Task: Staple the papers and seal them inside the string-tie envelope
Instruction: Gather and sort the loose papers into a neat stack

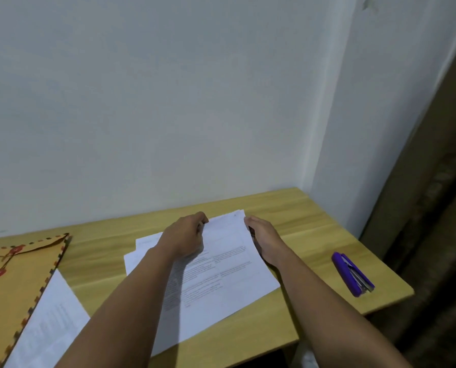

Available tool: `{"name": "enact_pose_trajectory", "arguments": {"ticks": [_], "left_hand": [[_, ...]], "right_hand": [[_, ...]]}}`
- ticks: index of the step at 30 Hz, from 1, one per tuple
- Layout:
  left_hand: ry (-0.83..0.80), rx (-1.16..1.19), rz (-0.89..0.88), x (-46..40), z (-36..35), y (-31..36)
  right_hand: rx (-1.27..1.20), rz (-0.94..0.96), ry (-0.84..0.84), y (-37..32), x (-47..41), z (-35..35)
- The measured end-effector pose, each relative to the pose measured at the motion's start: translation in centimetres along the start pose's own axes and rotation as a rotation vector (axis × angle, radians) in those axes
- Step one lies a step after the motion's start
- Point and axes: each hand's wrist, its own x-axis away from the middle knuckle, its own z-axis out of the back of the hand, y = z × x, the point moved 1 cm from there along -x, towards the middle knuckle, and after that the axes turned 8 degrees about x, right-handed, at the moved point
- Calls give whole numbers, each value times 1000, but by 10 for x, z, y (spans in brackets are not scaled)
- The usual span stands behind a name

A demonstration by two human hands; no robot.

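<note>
Flat white papers (221,274); wooden table (301,208)

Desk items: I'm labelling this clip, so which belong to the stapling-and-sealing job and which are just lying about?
For the job:
- papers under both hands
- loose sheet beside the envelope
- purple stapler
- string-tie envelope

Lying about:
- nothing else lies on the wooden desk

Head view looks down, close over desk (288,208).
</note>
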Motion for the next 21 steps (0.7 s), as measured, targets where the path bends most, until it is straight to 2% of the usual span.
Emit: {"name": "enact_pose_trajectory", "arguments": {"ticks": [7, 13, 21], "left_hand": [[35, -30, -26, -8, -7, -4], [36, 16, 47, -6, 1, -7], [63, 40, 57, 0, 6, -10]], "right_hand": [[-81, 117, -50, 7, 2, -8], [-67, 143, -67, 3, 7, -8], [-65, 145, -34, 4, 12, -13]]}}
